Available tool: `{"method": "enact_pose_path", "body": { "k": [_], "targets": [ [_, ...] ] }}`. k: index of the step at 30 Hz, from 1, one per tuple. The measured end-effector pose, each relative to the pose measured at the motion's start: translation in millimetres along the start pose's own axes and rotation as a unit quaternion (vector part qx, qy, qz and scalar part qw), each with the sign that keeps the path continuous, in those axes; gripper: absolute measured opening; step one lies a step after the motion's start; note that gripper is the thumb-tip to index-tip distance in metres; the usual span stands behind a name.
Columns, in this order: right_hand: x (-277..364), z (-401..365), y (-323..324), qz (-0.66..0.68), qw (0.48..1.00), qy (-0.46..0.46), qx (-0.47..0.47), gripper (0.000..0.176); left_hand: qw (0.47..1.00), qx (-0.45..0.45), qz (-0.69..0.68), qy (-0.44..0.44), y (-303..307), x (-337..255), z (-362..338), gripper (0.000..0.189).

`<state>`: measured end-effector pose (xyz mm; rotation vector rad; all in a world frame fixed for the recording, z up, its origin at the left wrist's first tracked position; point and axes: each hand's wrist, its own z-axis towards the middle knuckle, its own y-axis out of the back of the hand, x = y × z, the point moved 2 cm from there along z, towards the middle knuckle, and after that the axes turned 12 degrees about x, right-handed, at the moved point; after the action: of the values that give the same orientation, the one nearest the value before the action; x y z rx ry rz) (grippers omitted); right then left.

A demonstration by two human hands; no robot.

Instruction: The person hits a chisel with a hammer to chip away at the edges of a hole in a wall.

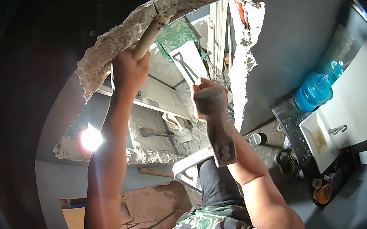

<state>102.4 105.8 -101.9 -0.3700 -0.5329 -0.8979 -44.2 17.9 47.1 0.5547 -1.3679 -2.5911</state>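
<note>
My left hand (129, 70) is raised and wrapped round a pale wooden handle (149, 38). A thin dark metal piece at the handle's upper end meets the rough broken edge of the wall opening (124, 36). My right hand (203, 87), partly hidden, is closed on a hammer. The heavy metal hammer head (221, 129) looms close to the camera, below and right of the left hand, apart from the wall. Most of the hammer's handle is hidden behind its head and my fingers.
Through the opening show a green patterned cloth (177, 36) and a D-handled tool (185, 68). Right stand blue water bottles (314, 91), a white sink (320, 138) and a dark counter (292, 129). A pale metal-framed object (192, 164) is by my legs. A bright lamp (90, 138) glares left.
</note>
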Motion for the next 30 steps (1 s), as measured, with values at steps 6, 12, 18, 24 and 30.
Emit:
{"method": "enact_pose_path", "body": {
  "k": [6,12,18,24,30],
  "targets": [
    [-33.1,43.5,-1.5,-0.048,0.993,-0.052,0.096,0.016,0.998,-0.048,0.013,-0.031,-5.6,-5.0,-3.4,0.022],
    [-27.8,45.7,-8.0,-0.014,0.997,-0.018,0.079,0.019,0.998,-0.034,-0.056,0.009,-11.7,3.0,-1.1,0.03],
    [-3.8,35.6,-1.8,-0.032,0.995,0.093,0.027,0.025,0.995,-0.003,-0.088,0.046,-17.0,-3.8,-1.7,0.034],
    [-21.0,49.0,5.3,-0.087,0.992,-0.032,0.086,0.014,0.986,-0.026,-0.162,0.005,-28.6,1.5,1.9,0.032],
    [-24.3,53.5,8.6,-0.089,0.993,0.014,0.074,0.021,0.986,-0.034,-0.154,0.06,-30.1,-5.8,2.7,0.032]
  ]
}}
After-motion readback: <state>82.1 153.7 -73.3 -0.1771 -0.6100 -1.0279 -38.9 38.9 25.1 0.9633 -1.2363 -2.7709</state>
